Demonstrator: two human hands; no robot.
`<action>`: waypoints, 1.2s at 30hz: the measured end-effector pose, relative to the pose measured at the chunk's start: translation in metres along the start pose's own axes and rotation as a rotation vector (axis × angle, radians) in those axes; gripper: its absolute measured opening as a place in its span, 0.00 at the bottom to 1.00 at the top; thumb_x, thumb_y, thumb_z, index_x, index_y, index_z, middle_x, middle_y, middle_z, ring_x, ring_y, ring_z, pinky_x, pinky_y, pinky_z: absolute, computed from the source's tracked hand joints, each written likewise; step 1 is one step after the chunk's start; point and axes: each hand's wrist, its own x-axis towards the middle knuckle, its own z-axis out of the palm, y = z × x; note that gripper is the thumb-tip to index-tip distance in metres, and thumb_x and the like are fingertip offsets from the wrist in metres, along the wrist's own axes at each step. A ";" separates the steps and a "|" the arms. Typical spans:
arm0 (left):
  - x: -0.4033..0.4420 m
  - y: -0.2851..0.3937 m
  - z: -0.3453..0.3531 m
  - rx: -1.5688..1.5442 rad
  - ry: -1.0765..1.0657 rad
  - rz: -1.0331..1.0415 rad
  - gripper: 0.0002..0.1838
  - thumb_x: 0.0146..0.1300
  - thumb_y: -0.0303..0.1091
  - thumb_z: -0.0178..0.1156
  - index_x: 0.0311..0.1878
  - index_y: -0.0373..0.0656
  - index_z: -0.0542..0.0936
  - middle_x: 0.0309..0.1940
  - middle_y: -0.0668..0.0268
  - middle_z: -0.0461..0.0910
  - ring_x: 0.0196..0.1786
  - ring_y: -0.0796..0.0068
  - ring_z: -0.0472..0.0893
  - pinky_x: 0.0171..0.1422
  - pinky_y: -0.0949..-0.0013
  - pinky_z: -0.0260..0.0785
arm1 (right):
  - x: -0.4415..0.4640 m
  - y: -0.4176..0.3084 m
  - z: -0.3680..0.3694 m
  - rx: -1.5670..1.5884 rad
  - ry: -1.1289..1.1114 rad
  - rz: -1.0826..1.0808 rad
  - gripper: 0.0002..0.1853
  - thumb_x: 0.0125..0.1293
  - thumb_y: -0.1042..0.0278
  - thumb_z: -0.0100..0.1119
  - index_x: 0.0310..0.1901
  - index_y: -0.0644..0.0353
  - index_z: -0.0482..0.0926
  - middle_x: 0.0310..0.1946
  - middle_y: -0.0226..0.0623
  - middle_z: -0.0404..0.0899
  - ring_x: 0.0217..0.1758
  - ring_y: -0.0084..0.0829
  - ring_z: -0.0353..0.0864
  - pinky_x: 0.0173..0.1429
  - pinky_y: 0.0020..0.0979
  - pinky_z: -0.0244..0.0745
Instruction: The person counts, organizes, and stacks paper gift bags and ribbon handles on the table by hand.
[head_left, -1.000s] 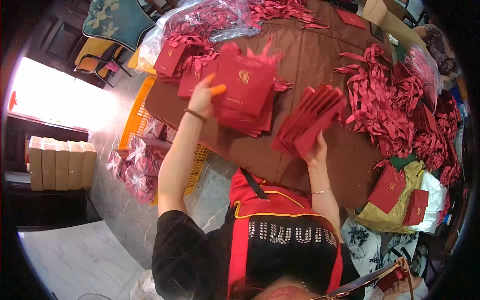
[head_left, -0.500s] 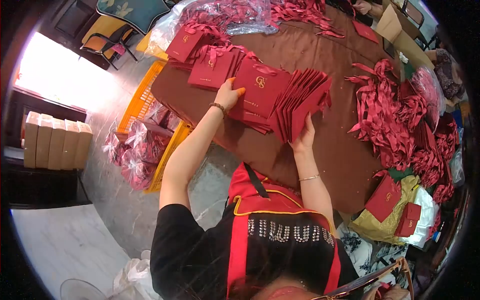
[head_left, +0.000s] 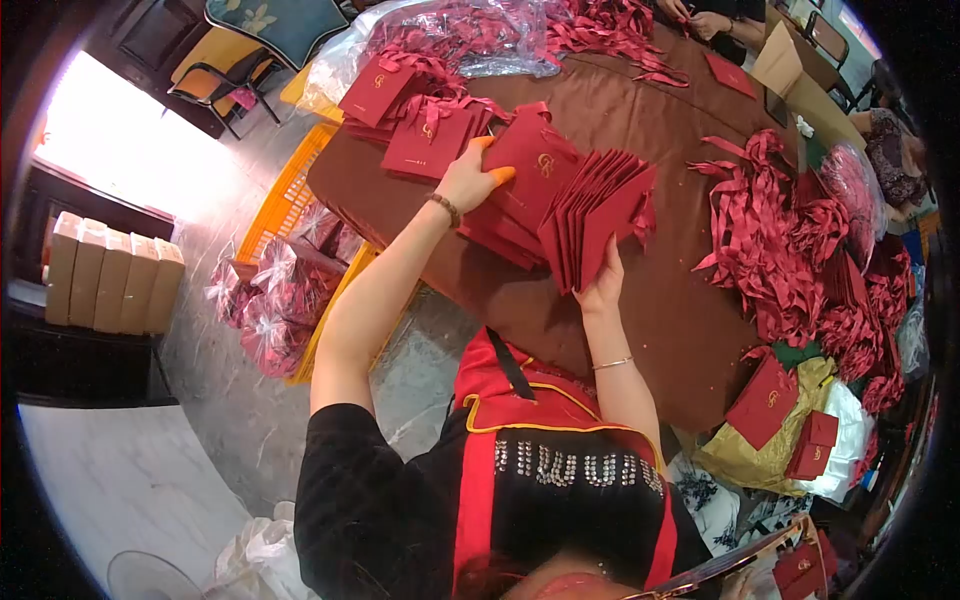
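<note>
My left hand (head_left: 472, 182), with orange covers on its fingertips, pinches the left edge of a red gift bag (head_left: 530, 165) with a gold logo and a ribbon at its top. The bag is tilted and lies over more red bags. In my right hand (head_left: 603, 285) is a fanned stack of flat red gift bags (head_left: 597, 215), gripped at its lower end. That stack is beside the tilted bag and overlaps its right side. Left of my left hand are two further piles of red bags, a nearer pile (head_left: 425, 145) and a farther pile (head_left: 375, 95).
A brown cloth covers the table (head_left: 680, 330). Loose red ribbons (head_left: 765, 240) are heaped on the right, near bags on gold plastic (head_left: 740, 450). Another person's hands (head_left: 705, 22) are at the far edge. A yellow crate (head_left: 268, 215) with wrapped bundles stands at left.
My left hand has moved slightly right, and the gift bag in it has tilted from flat. My right hand still grips the fanned stack. The other person's hands show more fully.
</note>
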 end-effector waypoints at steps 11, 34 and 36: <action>0.042 0.028 0.004 0.150 -0.226 -0.114 0.37 0.52 0.46 0.62 0.60 0.33 0.63 0.55 0.48 0.70 0.58 0.59 0.70 0.60 0.65 0.61 | 0.003 -0.023 0.003 0.157 -0.184 0.038 0.24 0.68 0.55 0.42 0.62 0.59 0.62 0.61 0.39 0.64 0.64 0.41 0.62 0.68 0.45 0.56; 0.030 -0.024 0.006 -0.544 -0.218 -0.370 0.24 0.49 0.24 0.64 0.51 0.32 0.72 0.42 0.62 0.78 0.47 0.70 0.76 0.53 0.70 0.67 | -0.001 -0.018 0.013 0.016 -0.030 0.009 0.25 0.67 0.59 0.46 0.62 0.60 0.59 0.61 0.41 0.63 0.63 0.40 0.63 0.68 0.43 0.56; 0.032 -0.026 0.013 -0.504 -0.262 -0.340 0.23 0.50 0.25 0.64 0.51 0.32 0.72 0.42 0.61 0.78 0.46 0.70 0.76 0.52 0.70 0.67 | 0.001 -0.012 0.015 -0.002 -0.031 0.021 0.25 0.67 0.59 0.46 0.62 0.60 0.59 0.61 0.41 0.63 0.63 0.40 0.63 0.68 0.43 0.56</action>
